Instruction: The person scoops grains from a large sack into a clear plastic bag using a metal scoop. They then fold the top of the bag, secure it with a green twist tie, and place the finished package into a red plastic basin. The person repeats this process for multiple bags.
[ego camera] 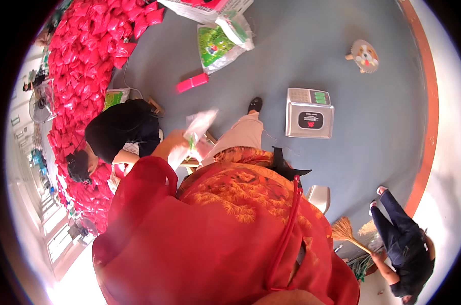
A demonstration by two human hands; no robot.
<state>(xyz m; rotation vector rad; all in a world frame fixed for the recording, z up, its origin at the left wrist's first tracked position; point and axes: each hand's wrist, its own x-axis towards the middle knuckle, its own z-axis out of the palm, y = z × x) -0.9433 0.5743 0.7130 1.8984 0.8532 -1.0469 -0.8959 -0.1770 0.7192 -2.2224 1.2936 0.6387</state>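
My left hand (176,142), at the end of a red sleeve, grips a crumpled white plastic bag (201,121) with a touch of green. Glare and blur hide how its fingers lie on the bag. The bag hangs above the floor, beside my pale trouser leg (244,131). Part of a wooden stool (189,163) shows below it. My right hand is out of view. Before me on the grey floor are a pink bundle (192,82) with a pale band, a green-and-white printed plastic sack (223,45) and a silver weighing scale (310,114).
Red plastic packets (85,76) form a large heap on the left. A person in black (120,129) bends close by my left arm. Another person (406,248) holds a straw broom (343,230) at lower right. A dog-printed stool (364,56) and a white plastic crate (200,11) stand farther off.
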